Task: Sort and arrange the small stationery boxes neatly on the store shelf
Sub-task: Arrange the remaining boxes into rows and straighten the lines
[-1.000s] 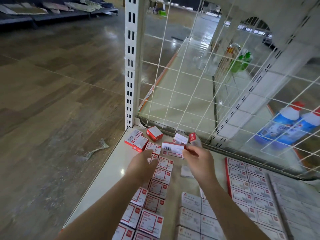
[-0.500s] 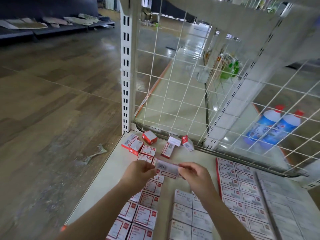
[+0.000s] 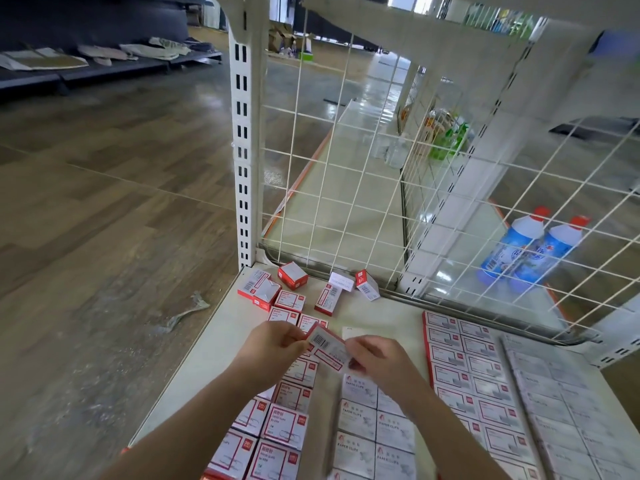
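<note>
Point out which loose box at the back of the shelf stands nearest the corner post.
The red-sided box, white top up, closest to the slotted post; the other loose ones lie farther forward or right.

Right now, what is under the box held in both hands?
Under the held box the column of red boxes continues on the shelf. The ones directly beneath are covered.

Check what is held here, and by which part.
One small box, barcode side up, is pinched at its two ends: left hand on the left end, right hand on the right end.
</note>
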### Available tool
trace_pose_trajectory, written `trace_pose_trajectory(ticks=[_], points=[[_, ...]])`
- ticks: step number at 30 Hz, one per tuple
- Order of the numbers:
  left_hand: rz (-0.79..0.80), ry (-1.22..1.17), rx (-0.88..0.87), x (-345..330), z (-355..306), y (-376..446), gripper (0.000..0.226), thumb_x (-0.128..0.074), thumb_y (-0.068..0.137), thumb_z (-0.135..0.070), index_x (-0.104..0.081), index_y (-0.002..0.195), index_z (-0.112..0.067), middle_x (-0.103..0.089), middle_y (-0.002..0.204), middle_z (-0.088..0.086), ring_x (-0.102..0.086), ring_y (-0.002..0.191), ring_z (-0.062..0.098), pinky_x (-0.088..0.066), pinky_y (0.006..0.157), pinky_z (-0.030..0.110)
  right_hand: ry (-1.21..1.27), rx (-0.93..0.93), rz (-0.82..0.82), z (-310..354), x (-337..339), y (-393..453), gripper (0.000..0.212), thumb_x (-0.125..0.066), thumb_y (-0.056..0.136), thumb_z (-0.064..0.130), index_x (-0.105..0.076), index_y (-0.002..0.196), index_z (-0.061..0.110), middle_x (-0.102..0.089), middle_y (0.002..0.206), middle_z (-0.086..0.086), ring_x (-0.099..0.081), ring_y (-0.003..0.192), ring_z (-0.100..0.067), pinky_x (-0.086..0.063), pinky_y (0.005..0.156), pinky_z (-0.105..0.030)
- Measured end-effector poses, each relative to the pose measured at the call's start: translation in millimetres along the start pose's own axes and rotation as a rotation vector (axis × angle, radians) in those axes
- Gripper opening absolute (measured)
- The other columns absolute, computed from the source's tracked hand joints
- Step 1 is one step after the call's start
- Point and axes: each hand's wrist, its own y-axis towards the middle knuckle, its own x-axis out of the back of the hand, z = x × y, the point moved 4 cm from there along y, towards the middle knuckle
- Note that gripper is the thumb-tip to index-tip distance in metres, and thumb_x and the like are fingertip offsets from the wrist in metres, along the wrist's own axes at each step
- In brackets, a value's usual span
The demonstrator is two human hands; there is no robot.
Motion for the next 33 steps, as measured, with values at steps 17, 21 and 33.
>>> trace_pose_trajectory(ticks=[17, 21, 33], points=[[-0.063, -0.575, 0.496, -15, 13, 1, 0.017, -0.062, 0.088, -0.016, -0.064, 0.084, 0.000, -0.071, 0.070, 0.011, -0.065, 0.063, 0.019, -0.056, 0.064, 0.028, -0.606, 0.625, -0.222, 4, -16, -16, 0.026, -0.050, 0.087, 0.034, -0.066, 0.101, 0.019, -0.065, 0.093, 0.010, -0.053, 0.085, 0.000, -0.039, 0.078, -0.006], [-0.047, -0.570, 0.477, -14, 13, 2, 0.005, -0.062, 0.087, -0.007, -0.063, 0.088, -0.002, -0.070, 0.088, 0.014, -0.067, 0.073, 0.018, -0.056, 0.060, 0.023, -0.542, 0.489, -0.218, -4, -13, -11, 0.035, -0.054, 0.082, 0.036, -0.065, 0.110, 0.019, -0.053, 0.106, 0.020, -0.046, 0.101, 0.007, -0.032, 0.089, 0.000], [0.020, -0.413, 0.324, -14, 7, 1, 0.014, -0.059, 0.090, -0.011, -0.065, 0.096, -0.022, -0.068, 0.094, 0.005, -0.067, 0.089, 0.022, -0.057, 0.080, 0.031, -0.278, 0.245, -0.176, -6, 0, -3, 0.028, -0.057, 0.090, 0.026, -0.060, 0.117, 0.018, -0.057, 0.107, 0.014, -0.052, 0.100, 0.000, -0.041, 0.085, -0.007]])
